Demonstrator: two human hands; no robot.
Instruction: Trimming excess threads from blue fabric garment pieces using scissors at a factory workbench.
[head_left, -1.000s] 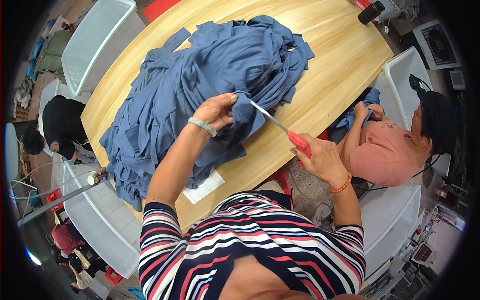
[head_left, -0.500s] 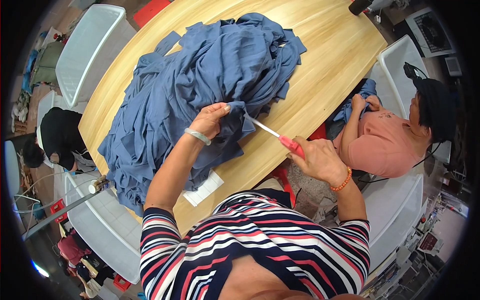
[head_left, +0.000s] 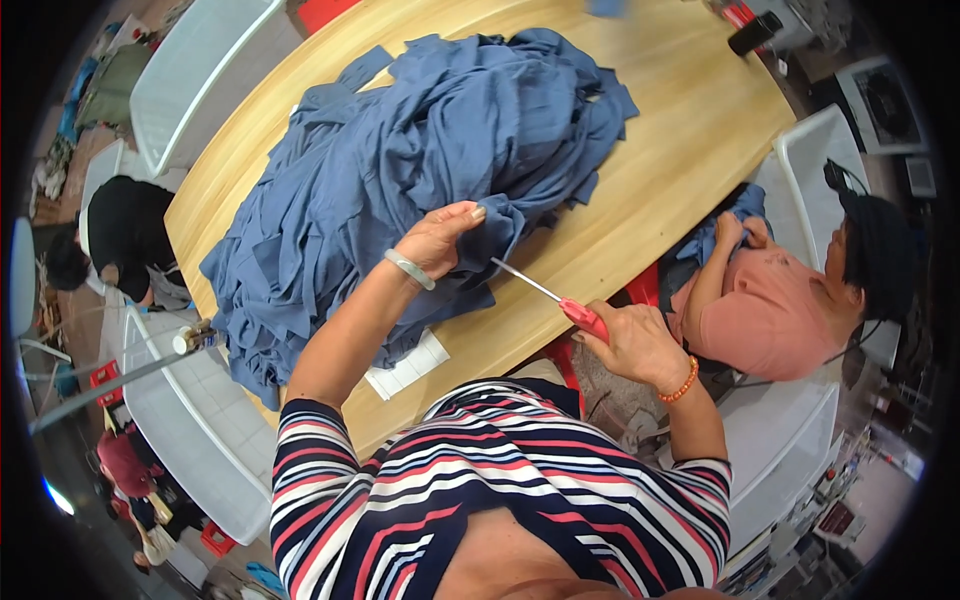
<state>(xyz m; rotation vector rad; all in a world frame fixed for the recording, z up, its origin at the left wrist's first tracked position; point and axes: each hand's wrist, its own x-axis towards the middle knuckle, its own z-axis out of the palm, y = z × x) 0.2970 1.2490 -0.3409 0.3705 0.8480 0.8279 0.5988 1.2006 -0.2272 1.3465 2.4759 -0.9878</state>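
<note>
A large heap of blue-grey cloth pieces (head_left: 400, 160) covers much of the wooden table (head_left: 690, 130). At the heap's near right, my left hand (head_left: 440, 238) pinches the edge of one blue-grey garment piece (head_left: 500, 222) between thumb and fingers. My right hand (head_left: 640, 345) is wrapped round the red handle of a screwdriver (head_left: 535, 285). Its thin metal shaft points up and left, with the tip by the lower edge of the held cloth. Whether the tip touches it, I cannot tell.
A white paper sheet (head_left: 410, 366) lies at the table's near edge. To the right sits a person in pink (head_left: 765, 300) handling blue cloth; another in black (head_left: 130, 235) is at the left. White plastic bins (head_left: 215, 430) surround the table. A dark cylinder (head_left: 755, 34) stands far right.
The screwdriver has drawn back slightly, its tip leaving the cloth corner. My left hand still grips the cloth. A blurred blue patch now shows at the table's far edge.
</note>
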